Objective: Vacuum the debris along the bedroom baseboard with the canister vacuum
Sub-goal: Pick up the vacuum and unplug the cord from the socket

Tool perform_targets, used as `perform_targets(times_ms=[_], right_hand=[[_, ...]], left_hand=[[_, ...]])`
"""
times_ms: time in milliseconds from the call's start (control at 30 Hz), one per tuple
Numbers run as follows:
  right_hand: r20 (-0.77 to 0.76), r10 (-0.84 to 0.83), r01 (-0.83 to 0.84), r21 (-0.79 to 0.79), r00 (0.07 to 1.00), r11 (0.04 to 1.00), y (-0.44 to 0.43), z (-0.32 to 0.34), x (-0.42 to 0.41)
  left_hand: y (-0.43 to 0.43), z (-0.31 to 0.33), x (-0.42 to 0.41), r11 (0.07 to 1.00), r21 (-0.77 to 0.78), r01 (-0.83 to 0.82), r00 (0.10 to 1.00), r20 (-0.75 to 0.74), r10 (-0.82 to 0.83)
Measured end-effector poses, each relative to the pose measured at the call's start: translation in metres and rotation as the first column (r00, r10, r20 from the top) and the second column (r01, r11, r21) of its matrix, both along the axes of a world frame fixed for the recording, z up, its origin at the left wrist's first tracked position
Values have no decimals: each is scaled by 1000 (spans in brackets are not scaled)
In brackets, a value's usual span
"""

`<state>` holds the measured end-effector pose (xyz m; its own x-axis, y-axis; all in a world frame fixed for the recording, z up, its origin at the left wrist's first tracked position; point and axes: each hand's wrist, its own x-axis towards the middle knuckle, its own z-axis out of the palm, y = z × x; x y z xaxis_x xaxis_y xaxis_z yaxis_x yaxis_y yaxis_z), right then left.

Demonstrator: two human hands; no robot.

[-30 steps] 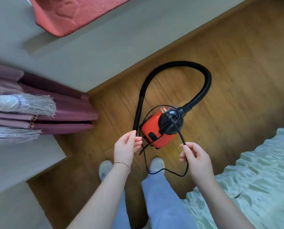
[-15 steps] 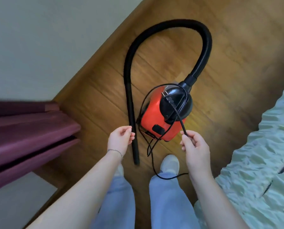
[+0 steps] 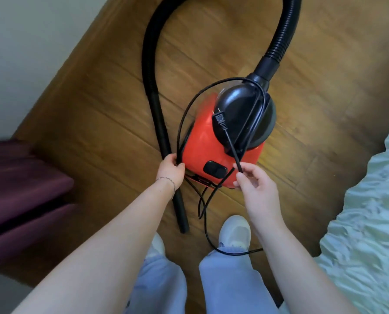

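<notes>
Right grip point(image 3: 254, 184) pinches power cord point(image 3: 231, 146) below the plug point(image 3: 219, 120); left grip point(image 3: 171, 171) curls round a cord loop beside the canister vacuum point(image 3: 200, 141).
It sits on the floor point(image 3: 98, 109) by the feet, long axis running away up-right, hose point(image 3: 152, 75) socket farthest; nozzle lies back toward the feet. Plug free, cord part unwound: plugging in and all vacuuming judged yet to come.

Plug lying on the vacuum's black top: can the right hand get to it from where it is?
Probably yes. The plug lies uncovered on the canister vacuum, and the right hand pinches its cord just below it. A cord loop runs beside the plug, not over it.
</notes>
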<state>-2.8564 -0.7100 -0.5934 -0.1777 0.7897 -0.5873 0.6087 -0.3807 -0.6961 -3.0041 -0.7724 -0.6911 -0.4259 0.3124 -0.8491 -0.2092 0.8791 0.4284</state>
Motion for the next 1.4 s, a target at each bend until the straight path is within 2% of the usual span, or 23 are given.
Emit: perform_targets(times_ms=[100, 267, 400, 567, 700, 800, 900, 1033, 1167, 1233, 1333, 1400], right_hand=[[56, 98, -101, 58, 994, 993, 5, 2, 8], [76, 162, -169, 104, 984, 980, 19, 17, 9], [-24, 83, -81, 73, 996, 994, 45, 37, -6], [-133, -2, 6, 28, 991, 1000, 90, 55, -38], [-131, -138, 133, -45, 982, 990, 118, 36, -54], [-64, -244, 237, -105, 968, 966, 124, 18, -56], [-24, -289, 284, -123, 957, 951, 119, 10, -56], [-30, -285, 282, -92, 958, 955, 115, 4, -57], [7, -244, 244, 8, 970, 970, 112, -5, -56], [5, -241, 241, 27, 970, 970, 111, -8, -56], [41, -263, 264, -24, 964, 964, 110, -12, -53], [72, -274, 279, -74, 959, 957, 106, -16, -48]], left_hand=[[3, 0, 2, 999, -36, -21, 999, -36, 20], [2, 24, 9, 997, -27, 67, 998, -22, -67], [9, 54, 21, 998, 52, -45, 999, 2, 44], [24, 76, 28, 998, 41, -42, 998, -40, 43], [37, 80, 22, 995, 21, -99, 991, -86, 100], [45, 79, 24, 993, 17, -115, 978, -172, 116], [49, 80, 34, 997, 47, -63, 951, -299, 74], [52, 80, 55, 991, 132, 35, 939, -344, 12], [60, 79, 65, 945, 199, 261, 895, -417, -159], [67, 79, 65, 936, 190, 297, 889, -413, -198], [73, 75, 62, 926, 214, 312, 891, -405, -206], [74, 76, 61, 931, 268, 249, 935, -317, -159]])
